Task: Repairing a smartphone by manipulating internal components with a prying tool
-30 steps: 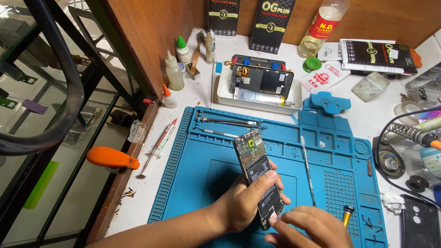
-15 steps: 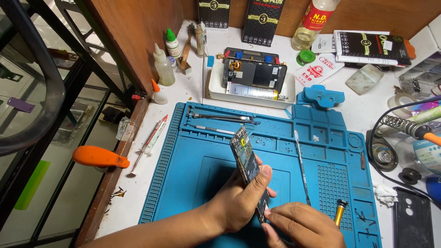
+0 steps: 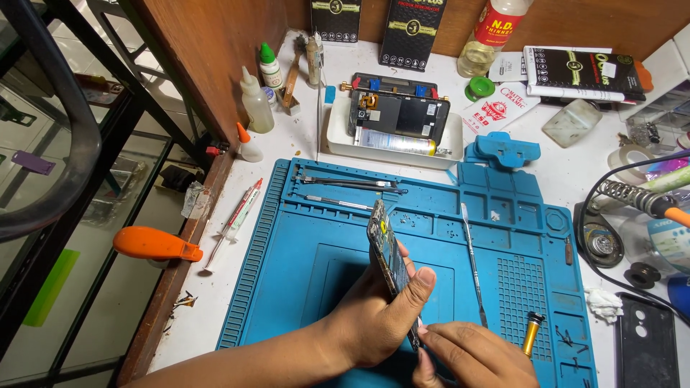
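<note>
My left hand (image 3: 377, 320) grips an opened phone (image 3: 386, 248) with its inner boards showing, tilted on edge over the blue work mat (image 3: 302, 259). My right hand (image 3: 471, 356) is at the phone's lower end, fingers pinched against it; what they hold is hidden. A thin metal spudger (image 3: 472, 262) lies on the mat just right of the phone. A small yellow-handled tool (image 3: 530, 335) lies next to my right hand.
Tweezers and metal tools (image 3: 348, 184) lie along the mat's top. A white tray with phone parts (image 3: 395, 129) sits behind it. Bottles (image 3: 256, 100) stand at left, a soldering iron (image 3: 643, 197) and dark phone cover (image 3: 647, 345) at right. The table edge drops off left.
The phone has turned more onto its edge in my left hand. My right hand has closed in on its lower end. The view has shifted slightly.
</note>
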